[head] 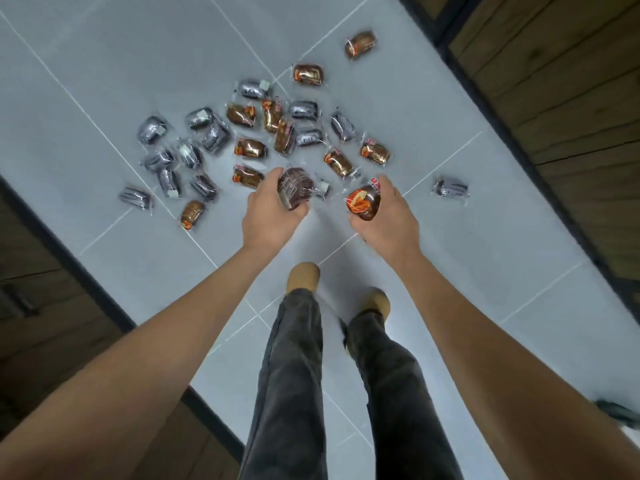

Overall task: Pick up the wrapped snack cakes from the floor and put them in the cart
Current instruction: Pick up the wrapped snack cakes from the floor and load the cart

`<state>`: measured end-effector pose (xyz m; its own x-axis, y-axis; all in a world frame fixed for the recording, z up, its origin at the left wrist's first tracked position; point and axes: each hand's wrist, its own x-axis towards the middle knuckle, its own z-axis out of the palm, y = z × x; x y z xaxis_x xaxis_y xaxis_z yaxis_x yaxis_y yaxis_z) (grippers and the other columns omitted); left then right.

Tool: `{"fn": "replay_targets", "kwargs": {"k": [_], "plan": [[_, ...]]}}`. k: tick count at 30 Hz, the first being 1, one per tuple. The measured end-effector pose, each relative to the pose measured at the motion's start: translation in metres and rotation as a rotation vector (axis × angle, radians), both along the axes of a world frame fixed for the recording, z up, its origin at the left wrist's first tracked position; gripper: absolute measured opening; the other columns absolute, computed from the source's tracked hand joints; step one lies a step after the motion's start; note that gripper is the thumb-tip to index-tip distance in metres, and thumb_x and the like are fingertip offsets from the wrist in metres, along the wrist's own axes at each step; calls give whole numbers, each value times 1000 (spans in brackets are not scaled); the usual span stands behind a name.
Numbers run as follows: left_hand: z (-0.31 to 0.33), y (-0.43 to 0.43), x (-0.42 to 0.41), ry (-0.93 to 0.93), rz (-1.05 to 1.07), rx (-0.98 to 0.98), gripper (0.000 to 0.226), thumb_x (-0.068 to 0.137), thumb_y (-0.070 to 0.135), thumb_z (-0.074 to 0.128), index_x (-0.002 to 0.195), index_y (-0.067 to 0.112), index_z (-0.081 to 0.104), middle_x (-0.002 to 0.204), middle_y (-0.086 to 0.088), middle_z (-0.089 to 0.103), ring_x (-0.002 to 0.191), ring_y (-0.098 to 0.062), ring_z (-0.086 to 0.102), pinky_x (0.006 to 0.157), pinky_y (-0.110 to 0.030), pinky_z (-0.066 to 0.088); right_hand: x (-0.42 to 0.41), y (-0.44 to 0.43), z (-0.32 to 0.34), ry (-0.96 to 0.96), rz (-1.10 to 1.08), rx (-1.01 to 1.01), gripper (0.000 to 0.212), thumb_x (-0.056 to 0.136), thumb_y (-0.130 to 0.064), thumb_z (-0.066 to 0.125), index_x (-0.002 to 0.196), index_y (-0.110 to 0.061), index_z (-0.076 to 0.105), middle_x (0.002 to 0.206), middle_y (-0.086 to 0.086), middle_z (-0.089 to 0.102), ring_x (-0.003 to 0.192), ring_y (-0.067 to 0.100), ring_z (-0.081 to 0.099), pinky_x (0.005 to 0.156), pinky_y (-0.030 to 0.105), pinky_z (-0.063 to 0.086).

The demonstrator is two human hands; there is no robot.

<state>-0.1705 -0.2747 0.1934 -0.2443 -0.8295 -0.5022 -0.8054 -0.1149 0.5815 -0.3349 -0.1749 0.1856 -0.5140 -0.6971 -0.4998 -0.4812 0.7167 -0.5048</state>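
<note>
Wrapper print is too blurred to read, and most fingertips on both hands are tucked behind what they hold. At the frame's bottom-right edge, well to the right of the tan shoe (304, 276), a dark thing (620, 412) is cut off, can't tell what it is. Both forearms run in from the lower corners, w/ the upper arms out of shot.

L hand (273, 209) hovers above the floor just ahead of the shoe and a touch left, back of the hand to camera. Its thumb and fingers curl round a dark wrapped cake (294, 187), a firm hold, clear of the tiles. R hand (388, 216) is level w/ it, ahead and right of the shoe, wrapped round a brown wrapped cake (363, 202) w/ an orange-red patch on its clear wrapper. The hands are apart.

The rest of the snack cakes (249, 148) lie scattered on the pale tiled floor (485, 237) further ahead of the shoe. Purple-grey ones are mostly ahead-left, glossy brown ones w/ orange labels sit in the middle and ahead-right, and several overlap. One purple-grey cake (450, 188) lies alone, ahead and well right of the shoe. One brown cake (360, 44) lies farthest ahead.
</note>
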Motion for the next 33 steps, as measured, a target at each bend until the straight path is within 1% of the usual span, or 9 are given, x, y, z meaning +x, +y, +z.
{"fn": "replay_targets", "kwargs": {"k": [4,7,10,15,20,23,26,28,33], "plan": [[81,-7,-26,91,-74,-10,60,74,39,72,125,29,41,103,9,63,87,-23,64,77,-38,53,-20,11,84,22,-140,-63,72,76,-44,71,136,-26,36,116,2,60,107,23,58,86,36,48],[130,-9,-49,148,-187,-64,61,76,37,74,127,25,42,103,17,54,95,-9,54,79,-25,40,-32,30,138,41,-260,-107,73,75,-43,72,137,-25,37,119,3,60,109,23,58,87,36,48],[176,-4,-79,190,-352,-70,62,76,39,73,128,24,42,115,10,56,107,-13,54,86,-28,41,-42,56,187,66,-397,-167,72,75,-42,71,137,-26,38,120,1,60,109,23,58,88,35,48],[239,30,-134,239,-596,-79,58,76,41,71,124,25,43,112,7,59,104,-18,56,81,-26,38,-58,118,253,126,-624,-248,62,72,-39,71,128,-30,47,108,-8,63,99,16,60,75,25,41],[283,105,-172,260,-864,-79,47,74,45,70,112,35,45,96,17,55,89,-10,56,75,-28,41,-56,201,297,197,-822,-320,52,67,-41,71,114,-34,50,93,-13,60,87,15,58,71,30,47],[302,162,-182,268,-990,-78,43,72,47,70,101,41,40,82,24,55,66,9,55,62,-23,38,-48,258,312,242,-915,-304,56,67,-48,70,116,-35,47,98,-13,61,87,11,58,68,26,46],[315,222,-190,286,-1094,-49,44,71,48,69,104,39,42,92,17,60,79,-1,58,71,-28,46,-37,320,323,263,-1039,-295,55,67,-51,69,115,-35,48,100,-13,58,91,12,58,78,31,52],[319,265,-192,291,-1162,-41,45,70,49,69,105,39,42,98,15,61,87,-10,59,76,-32,49,-27,363,330,286,-1105,-286,50,67,-52,69,110,-35,47,97,-12,56,88,12,57,76,32,52],[327,387,-193,306,-1327,-15,40,71,49,70,96,42,39,82,24,54,81,-4,58,75,-34,53,-3,477,350,303,-1195,-269,42,69,-49,70,101,-35,46,93,-9,58,86,14,58,73,31,49]]}}
